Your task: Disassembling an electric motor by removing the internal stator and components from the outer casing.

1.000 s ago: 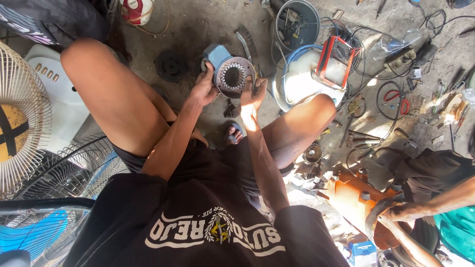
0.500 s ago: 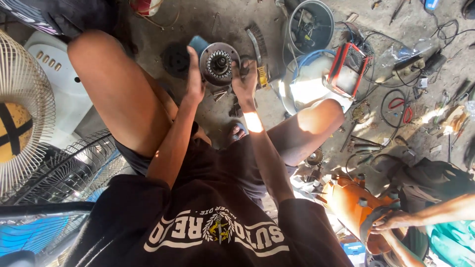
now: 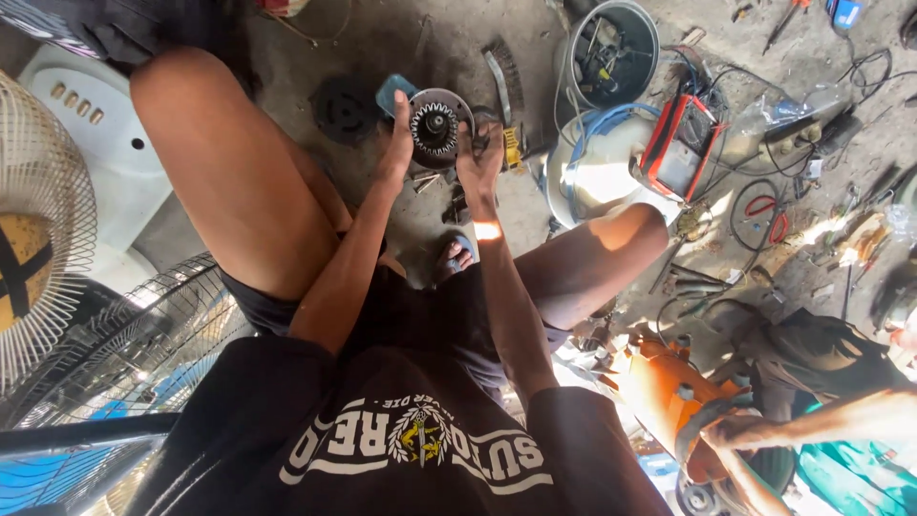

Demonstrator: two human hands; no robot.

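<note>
I hold a round metal fan motor (image 3: 438, 126) with a toothed stator ring over the concrete floor, between my bent knees. My left hand (image 3: 395, 143) grips its left rim. My right hand (image 3: 480, 153) grips its right side, fingers curled over the edge. Under the motor a blue piece (image 3: 392, 92) peeks out. A black round part (image 3: 342, 107) lies on the floor just left of it.
Fan grilles (image 3: 38, 229) and a white fan base (image 3: 91, 134) stand at left. A grey bucket of parts (image 3: 611, 48), a red meter (image 3: 680, 148), a white casing (image 3: 592, 177), pliers and wires lie at right. Another person's hand (image 3: 740, 435) rests on an orange machine (image 3: 669, 392).
Both hands and the motor have shifted up and away from my body in the view. The motor's toothed face now shows more squarely.
</note>
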